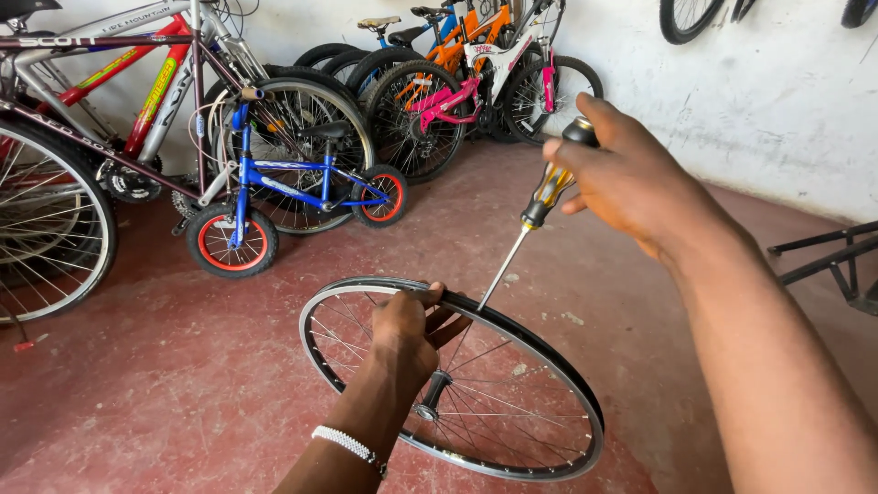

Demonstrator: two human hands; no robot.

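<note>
A bare bicycle wheel (549, 366) with a black rim, thin spokes and a hub is held tilted above the red floor. My left hand (409, 325), with a white beaded bracelet on the wrist, grips the rim at its upper edge. My right hand (622, 174) holds a screwdriver (540, 206) with a yellow and black handle. Its metal shaft points down to the rim, and the tip meets the rim just right of my left fingers.
A small blue child's bike (274, 197) with red-rimmed wheels stands on the left. Larger bikes (101, 101) lean beside it, with several more (466, 82) against the white wall (777, 101). A black metal frame (832, 261) juts in at the right edge.
</note>
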